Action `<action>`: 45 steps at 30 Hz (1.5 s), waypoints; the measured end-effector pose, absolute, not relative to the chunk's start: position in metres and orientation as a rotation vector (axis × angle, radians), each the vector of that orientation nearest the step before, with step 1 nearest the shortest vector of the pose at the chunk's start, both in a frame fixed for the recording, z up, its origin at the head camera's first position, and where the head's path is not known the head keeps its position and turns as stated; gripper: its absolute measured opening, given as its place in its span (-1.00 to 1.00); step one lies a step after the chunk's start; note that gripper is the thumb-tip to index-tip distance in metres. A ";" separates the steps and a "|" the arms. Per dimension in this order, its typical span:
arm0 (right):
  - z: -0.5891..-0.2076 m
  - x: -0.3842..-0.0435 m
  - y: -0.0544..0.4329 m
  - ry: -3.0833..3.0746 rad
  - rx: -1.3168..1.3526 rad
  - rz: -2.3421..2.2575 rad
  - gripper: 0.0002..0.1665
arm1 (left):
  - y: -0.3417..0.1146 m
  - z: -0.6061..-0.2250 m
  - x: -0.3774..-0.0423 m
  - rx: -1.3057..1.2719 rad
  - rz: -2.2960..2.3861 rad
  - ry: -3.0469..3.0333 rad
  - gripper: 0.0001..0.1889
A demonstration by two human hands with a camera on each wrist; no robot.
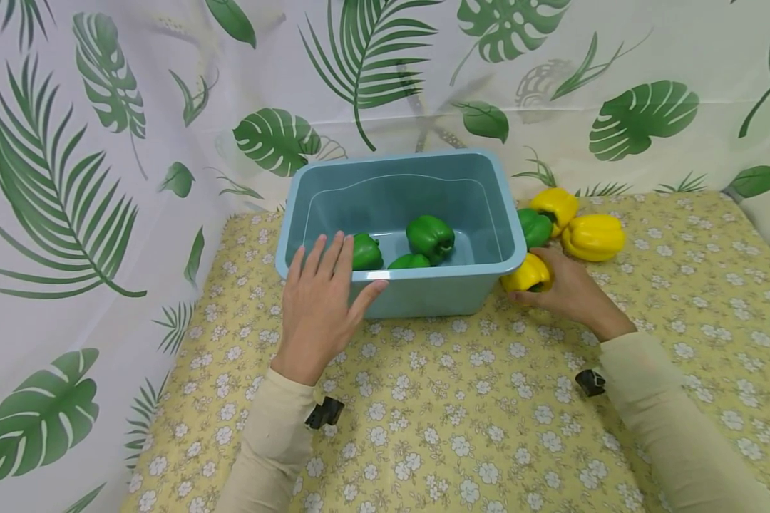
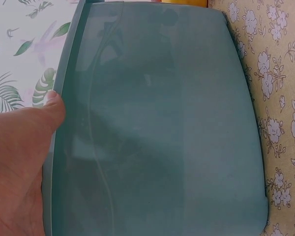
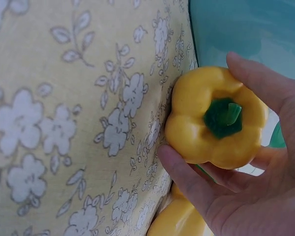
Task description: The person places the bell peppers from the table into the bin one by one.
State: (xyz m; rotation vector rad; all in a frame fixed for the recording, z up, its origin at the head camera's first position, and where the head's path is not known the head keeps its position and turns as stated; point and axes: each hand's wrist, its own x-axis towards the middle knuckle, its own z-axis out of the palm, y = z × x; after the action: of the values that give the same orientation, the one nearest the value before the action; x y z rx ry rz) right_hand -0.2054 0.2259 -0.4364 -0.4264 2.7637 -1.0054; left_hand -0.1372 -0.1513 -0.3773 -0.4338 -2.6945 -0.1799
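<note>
A blue-grey plastic bin (image 1: 436, 292) stands against the back wall with several green bell peppers (image 1: 430, 239) inside. My left hand (image 1: 317, 306) rests on its near rim at the left, fingers straight over the edge and thumb along the rim (image 2: 59, 83). To the right of the bin, my right hand (image 1: 567, 285) grips a yellow bell pepper (image 3: 187, 108) between thumb and fingers, its green stem facing the wrist camera. That pepper sits low beside the bin's right wall, close to the flowered cloth.
Just behind the right hand lie a green bell pepper (image 1: 535, 228) and two more yellow ones, one at the back (image 1: 555, 206) and one farther right (image 1: 593, 237). A yellow flowered cloth (image 1: 423, 420) covers the table. Leaf-printed sheeting (image 1: 186, 142) hangs at the back and left.
</note>
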 end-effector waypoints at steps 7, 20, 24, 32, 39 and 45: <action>-0.437 -0.206 0.227 2.749 -0.406 -1.006 -0.01 | -0.152 -0.377 -0.137 -0.439 -0.187 -2.698 -0.15; -0.439 -0.207 0.226 2.736 -0.377 -1.037 0.00 | -0.152 -0.376 -0.137 -0.435 -0.187 -2.698 -0.15; -0.439 -0.206 0.226 2.726 -0.351 -1.047 0.01 | -0.152 -0.376 -0.137 -0.434 -0.174 -2.704 -0.15; -0.440 -0.204 0.227 2.709 -0.297 -1.049 0.04 | -0.151 -0.377 -0.137 -0.427 -0.165 -2.711 -0.14; -0.440 -0.203 0.227 2.687 -0.299 -1.084 0.03 | -0.151 -0.378 -0.138 -0.430 -0.172 -2.699 -0.13; -0.438 -0.203 0.225 2.663 -0.295 -1.090 0.06 | -0.151 -0.378 -0.138 -0.420 -0.190 -2.715 -0.14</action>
State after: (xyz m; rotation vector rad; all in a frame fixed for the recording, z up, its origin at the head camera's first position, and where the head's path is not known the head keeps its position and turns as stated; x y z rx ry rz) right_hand -0.2028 0.2254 -0.4377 -0.2949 2.6628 -1.0901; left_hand -0.1377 -0.1507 -0.3780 -0.4202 -2.7150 -0.1899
